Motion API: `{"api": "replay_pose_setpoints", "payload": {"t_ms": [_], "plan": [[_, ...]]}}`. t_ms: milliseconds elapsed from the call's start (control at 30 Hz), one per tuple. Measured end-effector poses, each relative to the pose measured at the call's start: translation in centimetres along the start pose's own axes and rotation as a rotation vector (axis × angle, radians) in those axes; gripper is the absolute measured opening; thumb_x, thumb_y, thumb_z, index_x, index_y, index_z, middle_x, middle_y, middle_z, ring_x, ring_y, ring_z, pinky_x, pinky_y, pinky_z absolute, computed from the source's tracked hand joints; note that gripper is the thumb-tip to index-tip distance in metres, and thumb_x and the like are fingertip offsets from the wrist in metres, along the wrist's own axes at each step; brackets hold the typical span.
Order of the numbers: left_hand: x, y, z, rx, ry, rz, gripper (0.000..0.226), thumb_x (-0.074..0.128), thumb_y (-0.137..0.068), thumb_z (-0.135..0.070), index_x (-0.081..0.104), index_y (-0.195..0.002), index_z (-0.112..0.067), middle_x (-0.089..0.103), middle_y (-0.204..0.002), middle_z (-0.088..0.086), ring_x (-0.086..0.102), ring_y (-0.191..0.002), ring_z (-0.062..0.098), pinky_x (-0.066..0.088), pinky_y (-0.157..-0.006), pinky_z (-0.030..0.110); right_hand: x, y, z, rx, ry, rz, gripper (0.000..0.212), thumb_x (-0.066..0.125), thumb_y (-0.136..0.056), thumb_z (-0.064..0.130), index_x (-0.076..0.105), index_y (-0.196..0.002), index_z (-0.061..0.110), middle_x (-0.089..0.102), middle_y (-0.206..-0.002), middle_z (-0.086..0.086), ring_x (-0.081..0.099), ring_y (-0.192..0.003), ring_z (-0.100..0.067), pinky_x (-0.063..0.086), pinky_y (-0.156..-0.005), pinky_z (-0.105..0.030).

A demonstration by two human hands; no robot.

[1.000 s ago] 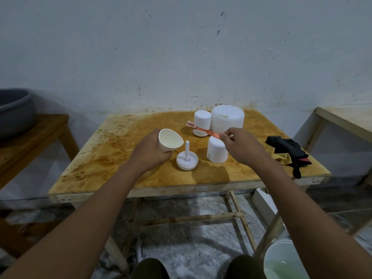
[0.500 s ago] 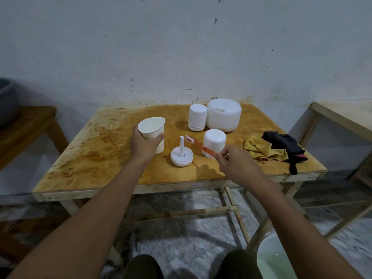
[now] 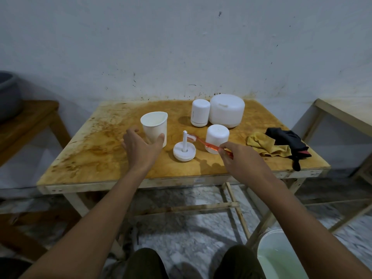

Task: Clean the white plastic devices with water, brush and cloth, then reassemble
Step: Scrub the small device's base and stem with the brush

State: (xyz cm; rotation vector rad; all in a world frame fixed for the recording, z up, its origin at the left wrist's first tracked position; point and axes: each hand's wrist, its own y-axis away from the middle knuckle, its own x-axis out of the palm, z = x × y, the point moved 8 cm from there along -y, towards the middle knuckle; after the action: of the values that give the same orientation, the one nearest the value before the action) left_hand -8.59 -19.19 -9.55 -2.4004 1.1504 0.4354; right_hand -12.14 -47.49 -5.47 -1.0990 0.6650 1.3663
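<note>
Mid-frame, right hand pinches orange plastic toothbrush at white plastic spindle base, left hand open beside white plastic cup; brushing step, scrubbing seemingly next.

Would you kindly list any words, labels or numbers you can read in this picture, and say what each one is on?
No text here can be read.
Small sticker on the front edge of the table: too small and blurred to read.
Faint vertical marking on the tall white cylinder: too blurred to read.
</note>
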Motion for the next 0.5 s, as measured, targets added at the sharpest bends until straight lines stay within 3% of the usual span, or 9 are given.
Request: {"api": "replay_pose_setpoints", "payload": {"t_ms": [67,133,233,300,500], "plan": [[-0.4,1.8,-1.0,0.163,-0.043,0.002,0.064,0.076,-0.077,-0.047,0.042,-0.123,-0.016,0.046,-0.123,0.004,0.04,-0.119,0.024,0.043,-0.088,0.036,-0.1,-0.1,0.3,-0.015,0.023,-0.006,0.034,0.042,-0.102,0.034,0.06,-0.129,0.023,0.071,-0.099,-0.004,0.063,-0.086,-0.021,0.051,-0.069,-0.034],[1.0,3.5,-1.7,0.253,-0.043,0.174,0.063,0.077,-0.076,-0.049,0.047,-0.124,-0.02,0.049,-0.116,0.002,0.047,-0.109,0.019,0.043,-0.081,0.029,0.2,-0.4,0.4,-0.028,0.045,0.003,0.035,0.041,-0.102,0.033,0.061,-0.13,0.025,0.07,-0.097,-0.005,0.062,-0.082,-0.019,0.049,-0.065,-0.034],[4.2,4.8,-1.7,0.287,-0.234,0.408,0.087,0.074,-0.073,-0.061,0.04,-0.144,-0.025,0.047,-0.136,0.0,0.043,-0.126,0.019,0.042,-0.104,0.041,0.7,-0.7,0.6,-0.041,0.087,0.036,0.035,0.043,-0.102,0.033,0.062,-0.131,0.027,0.069,-0.1,-0.008,0.054,-0.077,-0.016,0.035,-0.054,-0.026],[5.4,4.9,-1.7,0.254,-0.313,0.45,0.094,0.071,-0.073,-0.066,0.035,-0.149,-0.024,0.042,-0.145,-0.001,0.034,-0.138,0.022,0.03,-0.113,0.047,0.9,-0.7,0.6,-0.046,0.123,0.057,0.035,0.044,-0.101,0.033,0.061,-0.131,0.029,0.068,-0.102,-0.007,0.056,-0.078,-0.018,0.035,-0.055,-0.026],[6.3,4.1,-1.7,0.239,-0.312,0.427,0.075,0.068,-0.075,-0.066,0.049,-0.138,-0.032,0.051,-0.127,-0.005,0.041,-0.129,0.022,0.026,-0.098,0.042,1.1,-0.4,0.6,-0.034,0.078,0.175,0.032,0.048,-0.101,0.03,0.066,-0.126,0.023,0.069,-0.092,-0.005,0.057,-0.07,-0.014,0.036,-0.05,-0.022]]}}
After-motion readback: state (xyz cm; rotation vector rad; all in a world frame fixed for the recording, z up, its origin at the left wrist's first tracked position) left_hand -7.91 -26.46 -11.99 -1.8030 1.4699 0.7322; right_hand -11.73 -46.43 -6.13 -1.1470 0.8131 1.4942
